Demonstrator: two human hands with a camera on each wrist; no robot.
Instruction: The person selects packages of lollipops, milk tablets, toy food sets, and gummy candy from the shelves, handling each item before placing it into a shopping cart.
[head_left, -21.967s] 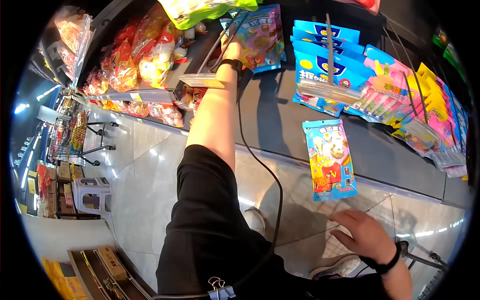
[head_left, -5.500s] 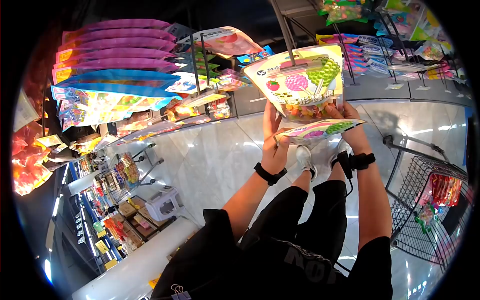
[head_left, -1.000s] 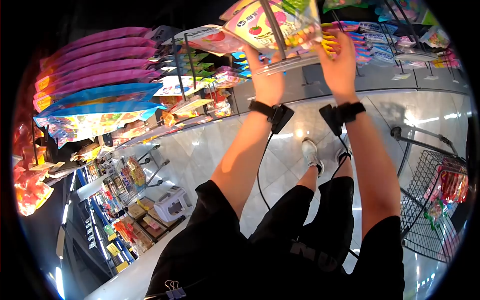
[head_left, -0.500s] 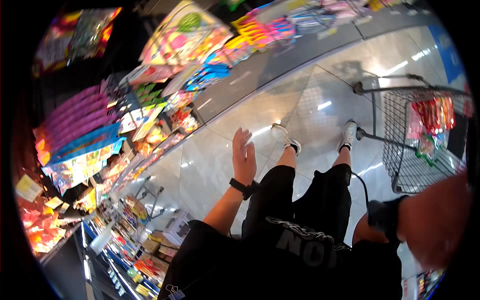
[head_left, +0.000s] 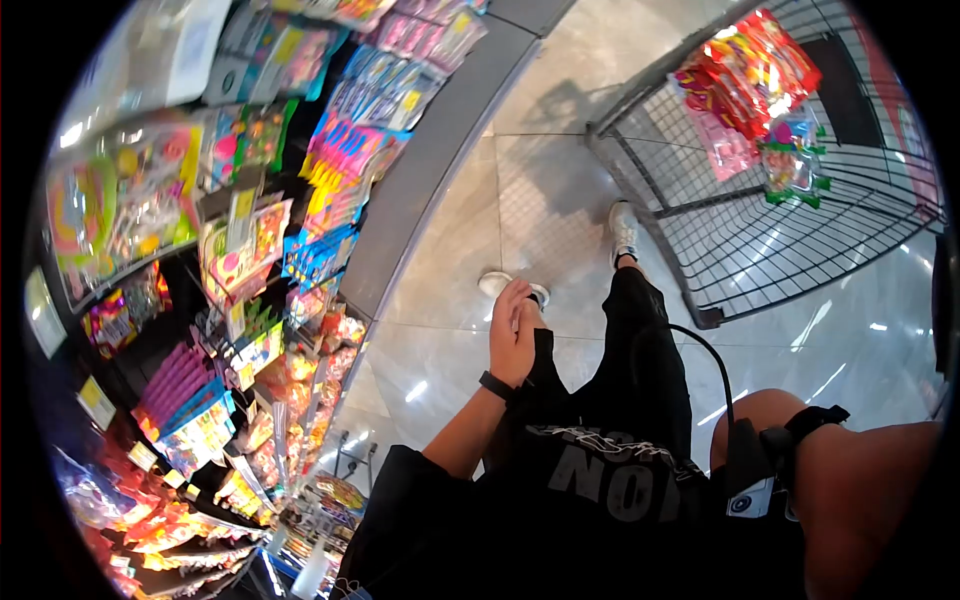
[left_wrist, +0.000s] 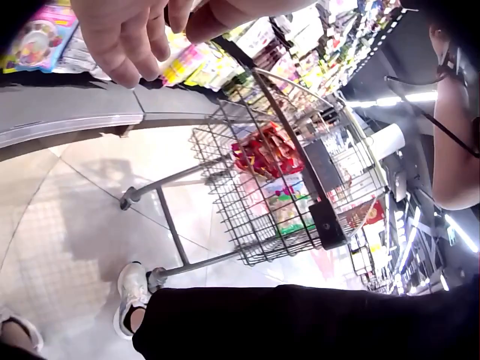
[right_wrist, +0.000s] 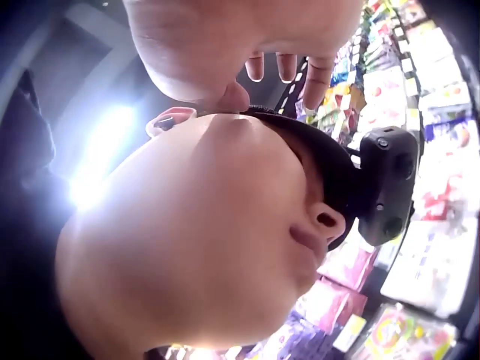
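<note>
My left hand (head_left: 513, 330) hangs in front of my body in the head view, fingers loosely bent and holding nothing. In the left wrist view this hand (left_wrist: 135, 37) shows at the top, above the shelf edge. My right hand (right_wrist: 247, 45) is raised beside my head in the right wrist view, fingers extended and thumb at the dark head strap (right_wrist: 281, 120). It grips nothing that shows. Yellow-and-pink candy bags (head_left: 240, 245) hang on a hook in the rack at the left, apart from both hands.
A wire shopping cart (head_left: 740, 270) stands at the right, with red snack bags (head_left: 750, 75) and a green-edged bag (head_left: 795, 165) in it. The grey shelf edge (head_left: 440, 150) runs along the left of the tiled floor (head_left: 450, 250). More bags crowd the rack.
Both hands have let go of the candy bags at the hook. The left hand has dropped down and the right has risen to my head. The view has turned toward the cart.
</note>
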